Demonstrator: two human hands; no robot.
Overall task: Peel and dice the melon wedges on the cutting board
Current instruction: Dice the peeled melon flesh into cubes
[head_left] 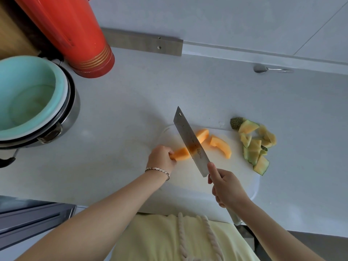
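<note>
While the left hand (pixel 162 157) pins one of three peeled wedges (pixel 181 154), the right hand (pixel 227 187) grips one cleaver (pixel 190 142) over the white board (pixel 239 178) on the grey tabletop (pixel 116 110)

Shiny steel cleaver (pixel 190 142) (mirror-smooth), matt white plastic board (pixel 235 178), netted rinds (pixel 253 146).
</note>
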